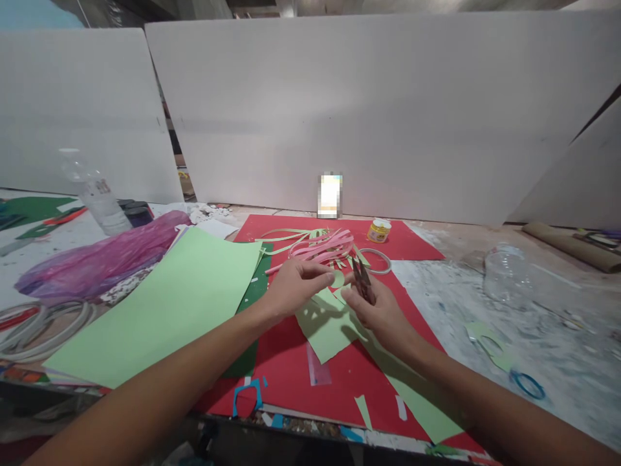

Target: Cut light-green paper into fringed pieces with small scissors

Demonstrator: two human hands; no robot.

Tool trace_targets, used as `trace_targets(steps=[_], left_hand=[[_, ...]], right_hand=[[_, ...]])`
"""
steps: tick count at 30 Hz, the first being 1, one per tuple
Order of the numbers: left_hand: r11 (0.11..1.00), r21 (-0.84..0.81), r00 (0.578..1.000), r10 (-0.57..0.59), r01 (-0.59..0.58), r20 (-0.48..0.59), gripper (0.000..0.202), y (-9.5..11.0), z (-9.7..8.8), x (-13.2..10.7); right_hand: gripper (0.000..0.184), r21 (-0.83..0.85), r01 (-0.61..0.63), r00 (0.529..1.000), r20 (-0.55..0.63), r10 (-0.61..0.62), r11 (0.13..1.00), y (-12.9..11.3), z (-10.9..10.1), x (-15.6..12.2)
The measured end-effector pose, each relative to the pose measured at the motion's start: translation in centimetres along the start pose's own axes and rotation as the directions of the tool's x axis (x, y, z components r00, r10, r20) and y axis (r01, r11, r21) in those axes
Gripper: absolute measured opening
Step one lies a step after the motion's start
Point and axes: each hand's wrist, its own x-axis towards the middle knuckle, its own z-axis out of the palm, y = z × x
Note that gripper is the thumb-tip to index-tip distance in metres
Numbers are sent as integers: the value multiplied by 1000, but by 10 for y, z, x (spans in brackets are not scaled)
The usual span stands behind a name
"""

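My left hand (295, 285) pinches a small light-green paper piece (338, 279) between thumb and fingers. My right hand (376, 310) is closed round a pair of small scissors (361, 279), whose blades point up at that piece. Both hands hover over a red sheet (339, 375). Under them lies a cut light-green sheet (325, 327). Pink paper strips (325, 246) curl just beyond the hands.
A large light-green sheet (169, 304) lies to the left, a purple plastic bag (97, 259) and a plastic bottle (97, 194) behind it. A yellow jar (379, 230) and tape ring (376, 260) sit far on the red sheet. A clear plastic container (509, 272) stands right. White boards (388, 116) wall the back.
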Motion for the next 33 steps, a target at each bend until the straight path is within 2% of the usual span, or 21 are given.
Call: trace_targets(steps=[3,10,17,23,33], left_hand=[[1000,0,1000,8,-8,14,20,-1,4,-1],[1000,10,1000,-6,6,-5,27,0,6,0],[1000,1,999,-11,11,44,23,-6,7,0],[998,21,993,-62,60,102,18,-7,8,1],[998,3,993,-58,58,107,24,-6,10,1]], right_hand=[[28,-113,40,999,-20,-43,993,0,-3,2],[28,13,-18,1000,-12,18,1000,1,-5,5],[24,-86,20,1000,-2,-20,996,3,-7,6],[25,-139,18,999,-37,-24,990,-1,-8,4],[30,-94,44,999,15,-43,995,1,-8,8]])
